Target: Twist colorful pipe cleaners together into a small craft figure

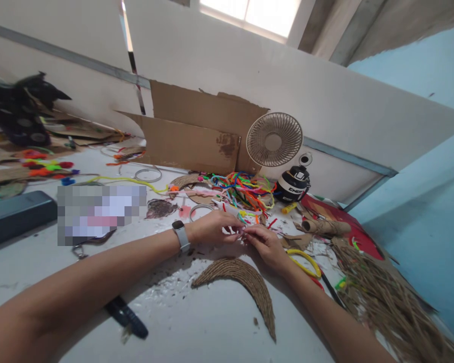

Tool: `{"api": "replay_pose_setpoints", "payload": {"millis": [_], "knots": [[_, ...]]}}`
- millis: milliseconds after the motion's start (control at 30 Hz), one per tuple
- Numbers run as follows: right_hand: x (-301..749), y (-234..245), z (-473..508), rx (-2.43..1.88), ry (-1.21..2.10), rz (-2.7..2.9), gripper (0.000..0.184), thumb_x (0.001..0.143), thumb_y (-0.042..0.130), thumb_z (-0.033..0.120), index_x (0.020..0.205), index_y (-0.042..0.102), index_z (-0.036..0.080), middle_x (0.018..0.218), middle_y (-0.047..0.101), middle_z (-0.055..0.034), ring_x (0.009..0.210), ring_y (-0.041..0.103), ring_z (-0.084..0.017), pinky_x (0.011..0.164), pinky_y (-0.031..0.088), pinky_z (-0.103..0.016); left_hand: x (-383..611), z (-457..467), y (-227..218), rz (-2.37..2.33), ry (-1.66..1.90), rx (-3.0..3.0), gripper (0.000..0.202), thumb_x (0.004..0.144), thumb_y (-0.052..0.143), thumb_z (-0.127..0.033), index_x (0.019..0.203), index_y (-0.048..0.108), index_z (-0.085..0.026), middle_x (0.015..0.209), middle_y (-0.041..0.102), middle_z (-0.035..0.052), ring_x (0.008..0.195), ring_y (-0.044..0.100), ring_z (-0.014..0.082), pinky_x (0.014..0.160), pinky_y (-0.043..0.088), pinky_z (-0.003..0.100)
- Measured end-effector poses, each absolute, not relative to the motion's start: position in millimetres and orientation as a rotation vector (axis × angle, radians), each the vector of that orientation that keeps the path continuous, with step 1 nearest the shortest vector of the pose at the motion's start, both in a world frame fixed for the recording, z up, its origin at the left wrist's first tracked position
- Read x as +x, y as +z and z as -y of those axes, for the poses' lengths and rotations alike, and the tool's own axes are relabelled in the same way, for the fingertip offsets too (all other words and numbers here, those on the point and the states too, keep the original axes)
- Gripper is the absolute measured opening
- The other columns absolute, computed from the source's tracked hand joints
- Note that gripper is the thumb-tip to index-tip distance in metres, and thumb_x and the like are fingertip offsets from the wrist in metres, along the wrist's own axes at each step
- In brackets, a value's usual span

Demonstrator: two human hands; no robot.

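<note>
My left hand (220, 227), with a grey-strapped watch (181, 236) on its wrist, meets my right hand (264, 243) over the middle of the table. The fingertips of both are pinched together around something too small to make out. A bit of teal fuzzy stem shows right by the fingers, but I cannot tell if it is held. Nearer to me, below the hands, lies a brown crescent (239, 269) covered in rows of cord. Just beyond them is a tangled heap of coloured pipe cleaners (245, 189).
A small fan (274, 140) and a black jug (293, 184) stand at the back, beside cardboard (189, 143). Brown fibre strands (397, 307) and yellow-handled scissors (306, 262) lie at right. A black glue gun (126, 316) is partly under my left forearm.
</note>
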State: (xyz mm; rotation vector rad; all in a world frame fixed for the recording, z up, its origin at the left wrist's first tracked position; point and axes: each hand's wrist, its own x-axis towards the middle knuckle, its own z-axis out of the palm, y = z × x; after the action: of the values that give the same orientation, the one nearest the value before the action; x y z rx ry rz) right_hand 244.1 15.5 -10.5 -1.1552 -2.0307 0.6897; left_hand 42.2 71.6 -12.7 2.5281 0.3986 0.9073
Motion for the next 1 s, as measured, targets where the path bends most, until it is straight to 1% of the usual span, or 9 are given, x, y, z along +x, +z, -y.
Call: {"api": "replay_pose_setpoints", "payload": {"millis": [167,300,533,667,833,933,1000], "knots": [[242.4,-9.8,-14.1,-1.188,0.673,2.018,0.019,0.085,0.050,0.029,0.095,0.065,0.022,0.090,0.064,-0.0055,0.083,0.059,-0.019,0.076,0.046,-0.032,43.6,-73.4,-14.9,-0.425,0.895,2.553,0.024,0.079,0.052,-0.022,0.098,0.066,-0.016,0.084,0.069,0.0076,0.071,0.061,0.0137,0.067,0.045,0.021],[243.0,-10.0,-15.2,-1.163,0.660,2.036,0.020,0.085,0.050,0.031,0.094,0.065,0.023,0.089,0.064,-0.0049,0.082,0.059,-0.019,0.076,0.045,-0.032,42.8,-75.1,-16.4,-0.397,0.861,2.511,0.025,0.080,0.052,-0.022,0.100,0.066,-0.017,0.085,0.070,0.0069,0.071,0.061,0.0136,0.067,0.044,0.021],[243.7,-8.9,-14.8,-1.160,0.778,2.003,0.020,0.085,0.050,0.033,0.095,0.063,0.022,0.087,0.061,-0.0045,0.074,0.058,-0.016,0.070,0.047,-0.031,40.8,-73.2,-14.7,-0.399,0.854,2.405,0.028,0.083,0.049,-0.025,0.103,0.064,-0.014,0.087,0.069,0.0078,0.073,0.061,0.0132,0.067,0.045,0.019],[244.4,-9.2,-14.9,-1.153,0.806,2.003,0.019,0.085,0.049,0.032,0.095,0.063,0.022,0.085,0.060,-0.0038,0.076,0.057,-0.016,0.071,0.046,-0.030,42.0,-72.8,-14.9,-0.398,0.881,2.322,0.027,0.083,0.050,-0.026,0.101,0.065,-0.013,0.084,0.069,0.0073,0.072,0.061,0.0124,0.064,0.045,0.018],[243.4,-6.5,-14.0,-1.145,0.846,1.986,0.018,0.086,0.049,0.030,0.095,0.063,0.021,0.085,0.059,-0.0035,0.077,0.056,-0.016,0.070,0.045,-0.029,45.2,-73.6,-16.6,-0.424,0.909,2.228,0.026,0.082,0.053,-0.029,0.093,0.067,-0.009,0.075,0.068,0.0074,0.064,0.059,0.0114,0.058,0.045,0.018],[242.3,-4.8,-12.6,-1.147,0.854,1.981,0.019,0.086,0.049,0.029,0.094,0.063,0.021,0.085,0.059,-0.0035,0.077,0.056,-0.016,0.071,0.044,-0.028,46.7,-74.1,-17.9,-0.435,0.883,2.100,0.028,0.081,0.054,-0.030,0.091,0.067,-0.007,0.075,0.068,0.0085,0.063,0.060,0.0119,0.056,0.046,0.018],[241.7,-4.7,-11.7,-1.155,0.871,1.956,0.018,0.085,0.049,0.029,0.094,0.062,0.020,0.083,0.058,-0.0031,0.075,0.055,-0.015,0.069,0.044,-0.027,47.2,-74.1,-18.4,-0.432,0.862,2.017,0.030,0.081,0.054,-0.032,0.091,0.067,-0.007,0.075,0.067,0.0089,0.063,0.060,0.0120,0.056,0.047,0.018]]}}
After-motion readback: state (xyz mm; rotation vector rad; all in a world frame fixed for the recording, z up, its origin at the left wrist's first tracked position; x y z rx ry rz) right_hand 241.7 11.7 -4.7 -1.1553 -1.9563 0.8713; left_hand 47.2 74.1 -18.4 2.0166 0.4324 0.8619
